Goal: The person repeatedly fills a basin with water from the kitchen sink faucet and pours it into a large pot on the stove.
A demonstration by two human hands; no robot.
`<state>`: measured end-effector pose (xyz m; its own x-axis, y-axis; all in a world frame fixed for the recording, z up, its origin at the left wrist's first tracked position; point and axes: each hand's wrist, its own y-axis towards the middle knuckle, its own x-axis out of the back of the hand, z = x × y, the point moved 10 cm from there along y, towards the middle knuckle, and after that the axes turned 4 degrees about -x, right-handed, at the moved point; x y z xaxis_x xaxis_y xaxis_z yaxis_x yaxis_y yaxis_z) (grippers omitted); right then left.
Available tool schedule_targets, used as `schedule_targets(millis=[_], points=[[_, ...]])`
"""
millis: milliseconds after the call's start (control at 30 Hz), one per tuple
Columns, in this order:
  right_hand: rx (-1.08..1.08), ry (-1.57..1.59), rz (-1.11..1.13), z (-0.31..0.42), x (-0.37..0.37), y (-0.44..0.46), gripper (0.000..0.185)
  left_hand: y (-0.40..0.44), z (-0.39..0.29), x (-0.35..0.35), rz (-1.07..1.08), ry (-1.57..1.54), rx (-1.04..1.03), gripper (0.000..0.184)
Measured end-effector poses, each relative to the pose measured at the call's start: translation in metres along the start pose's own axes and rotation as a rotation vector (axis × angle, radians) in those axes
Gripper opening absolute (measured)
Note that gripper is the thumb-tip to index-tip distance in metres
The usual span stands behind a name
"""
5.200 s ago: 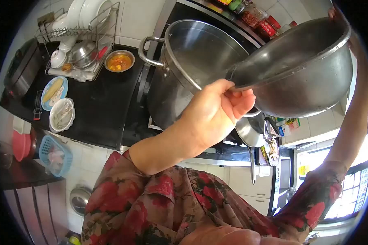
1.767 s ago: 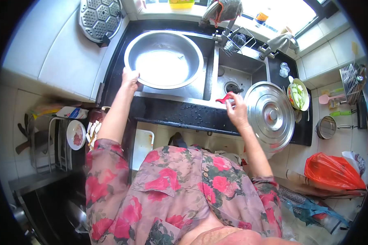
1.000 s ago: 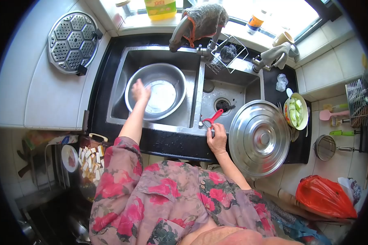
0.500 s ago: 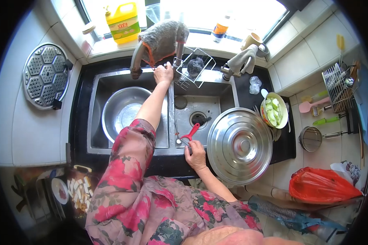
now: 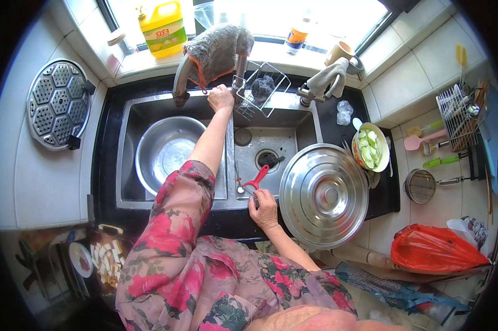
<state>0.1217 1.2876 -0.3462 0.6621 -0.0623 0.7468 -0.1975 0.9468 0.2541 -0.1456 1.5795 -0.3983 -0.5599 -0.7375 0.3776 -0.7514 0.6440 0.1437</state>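
Observation:
My left hand [image 5: 221, 98] is closed at the base of the faucet [image 5: 181, 91], on its handle, which the fingers mostly hide. A grey cloth with an orange edge [image 5: 218, 49] is draped over the faucet. Below my left arm, a wide steel basin [image 5: 149, 154] sits in the left bowl of the sink. My right hand [image 5: 264, 211] is at the front rim of the right bowl. It grips a red-handled peeler [image 5: 258, 177] by the head end, with the handle pointing away over the bowl.
A big steel lid [image 5: 332, 237] covers the right front sink corner. Beside it stands a bowl of sliced green vegetable [image 5: 369, 146]. A wire rack with a dark scrubber [image 5: 263, 87] hangs behind the sink. Yellow detergent [image 5: 165, 36] stands on the sill; a red bag [image 5: 436, 248] lies right.
My left hand has drawn its fingers in slightly at the faucet handle. The view has shifted a little; my right hand keeps the peeler in the same place.

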Motion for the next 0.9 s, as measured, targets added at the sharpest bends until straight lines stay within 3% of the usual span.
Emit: schedule_targets(millis=[200, 467, 900], points=[[0.002, -0.009, 0.013, 0.0, -0.001, 0.0, 0.019, 0.004, 0.011, -0.011, -0.013, -0.082, -0.027, 0.044], [0.008, -0.01, 0.001, -0.001, 0.0, -0.002, 0.017, -0.011, 0.007, -0.006, 0.089, -0.349, 0.148, 0.04], [0.025, -0.009, 0.006, 0.003, 0.0, 0.001, 0.018, -0.018, 0.004, -0.002, 0.113, -0.443, 0.229, 0.043]])
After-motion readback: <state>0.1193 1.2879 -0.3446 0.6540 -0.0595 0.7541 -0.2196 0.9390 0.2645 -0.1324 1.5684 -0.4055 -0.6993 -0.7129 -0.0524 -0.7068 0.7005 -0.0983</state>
